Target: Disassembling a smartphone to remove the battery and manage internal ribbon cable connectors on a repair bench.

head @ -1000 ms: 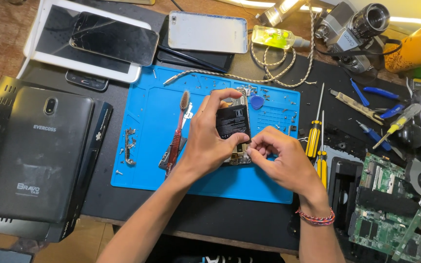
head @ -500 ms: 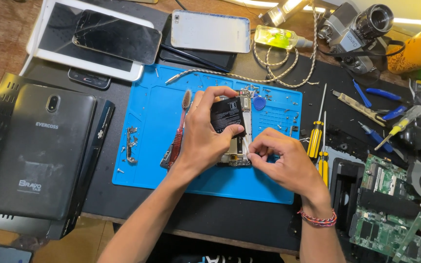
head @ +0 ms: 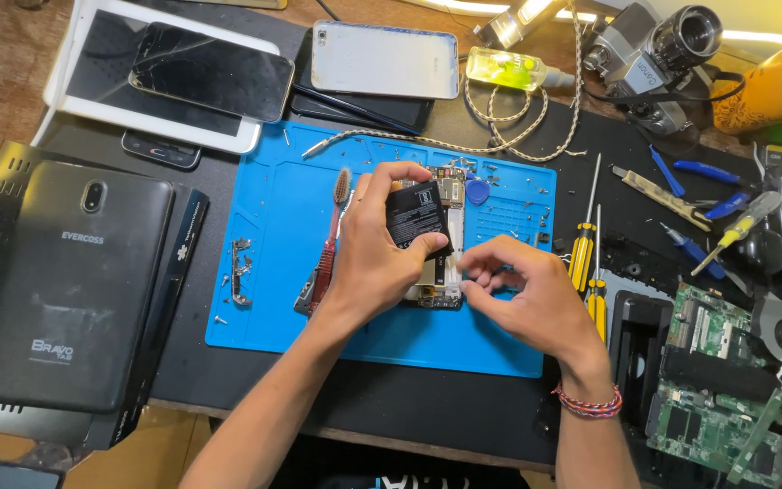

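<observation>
**benchrat:** Two hands on one opened phone (head: 441,263), which lies back-off in the middle of the blue mat (head: 273,308). The left hand (head: 382,244) has its grip clenched around the black battery (head: 416,215), tilted up off the phone's body. The right hand (head: 522,294) pinches something tiny at the phone's lower right edge; too small for me to tell what.

**solderjoe:** Looks like the battery lift to me. I'd say keep it tilted gently and don't bend it, and hold the frame flat with the other hand so nothing tugs. Go slow near the board.

**benchrat:** Agreed. Just left of the phone lies a brush (head: 328,244), and further left a small heap of loose screws and metal bits (head: 240,272), so mind the sleeve. Right of the mat sit two yellow-handled screwdrivers (head: 587,258). A braided cord (head: 500,118) loops behind it.

**solderjoe:** Crowded worktop too: black tablet (head: 70,281) far left, cracked phone (head: 210,71) on a white tablet (head: 92,100), green circuit boards (head: 717,389) at right.
</observation>
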